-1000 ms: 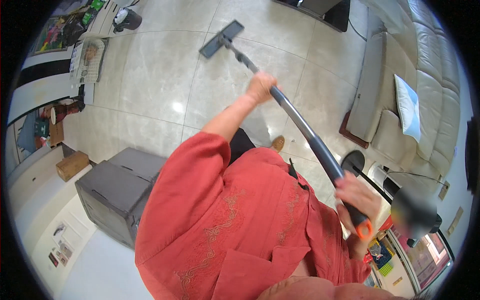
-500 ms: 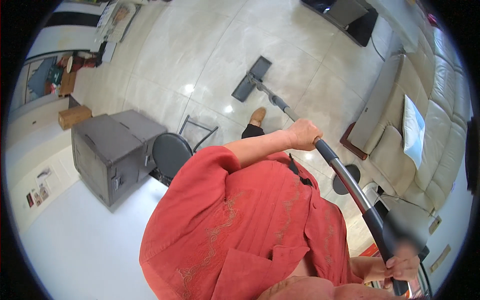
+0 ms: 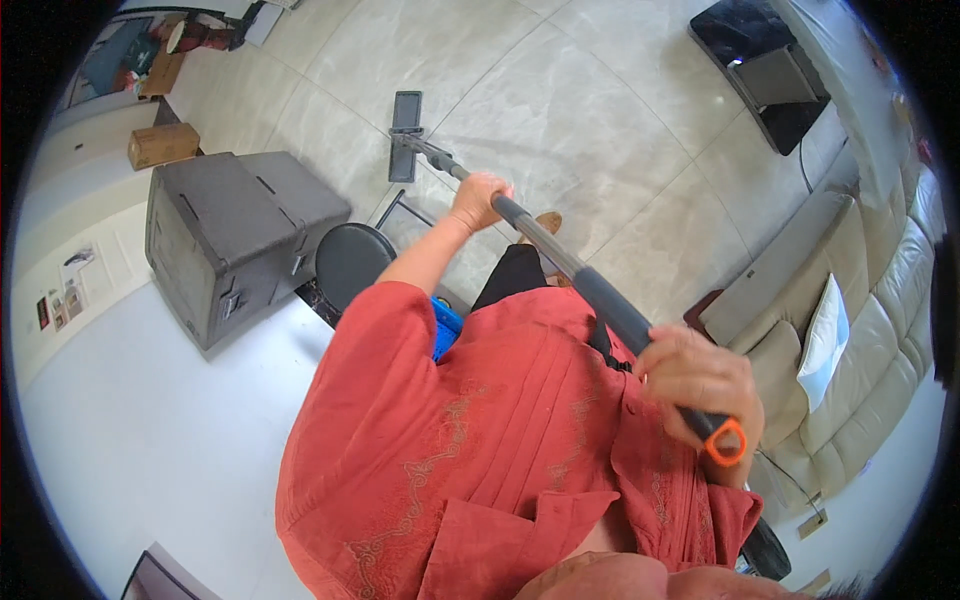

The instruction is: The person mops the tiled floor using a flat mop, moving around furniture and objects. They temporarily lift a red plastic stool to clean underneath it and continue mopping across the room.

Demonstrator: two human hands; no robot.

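Note:
I hold a flat mop by its long grey and metal pole, which slants across my front. My left hand is wrapped round the lower grip, with the arm stretched out ahead. Higher up, my right hand closes round the dark top grip, close to the orange loop at its end; this hand is slightly blurred. The narrow dark mop head rests on the glossy tile floor, beyond the stool. One brown shoe shows beside the pole.
A round black stool stands left of my legs, with grey storage boxes beyond it. A cardboard box lies farther off. To the right are a cream sofa with a pillow and a low black table.
The mop head has swung left across the floor, toward the stool. My left hand has gone left and forward; my right hand has come up and inward with the top grip.

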